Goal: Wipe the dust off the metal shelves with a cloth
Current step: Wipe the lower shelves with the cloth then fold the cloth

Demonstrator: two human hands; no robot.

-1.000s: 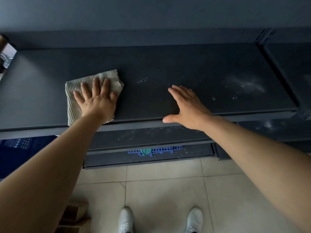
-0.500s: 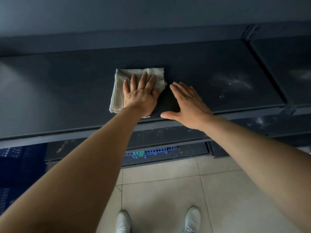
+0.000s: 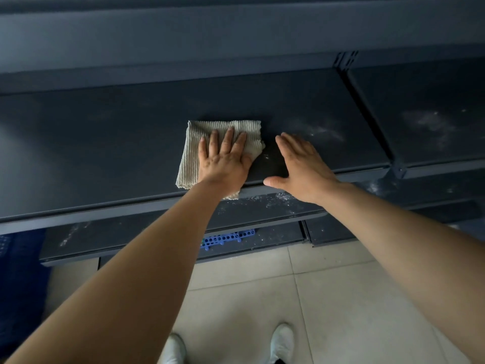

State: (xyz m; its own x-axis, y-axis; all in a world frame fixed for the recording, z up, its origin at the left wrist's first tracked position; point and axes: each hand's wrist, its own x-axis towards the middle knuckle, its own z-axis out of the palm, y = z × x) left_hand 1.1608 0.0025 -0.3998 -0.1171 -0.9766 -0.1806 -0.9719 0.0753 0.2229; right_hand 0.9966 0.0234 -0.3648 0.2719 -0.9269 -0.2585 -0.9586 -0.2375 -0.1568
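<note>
My left hand (image 3: 225, 158) presses flat, fingers spread, on the soft ribbed cloth (image 3: 195, 151) near the dark metal shelf (image 3: 105, 143) front edge, right hand (image 3: 301, 166) open beside it; limp and light, I'd pin it mid-cloth.

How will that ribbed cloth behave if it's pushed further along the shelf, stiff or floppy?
Probably floppy: the cloth droops over the shelf front edge below the left hand. It likely slides easily on the smooth metal under a flat palm. Its free corner near the right hand may bunch or fold.
</note>
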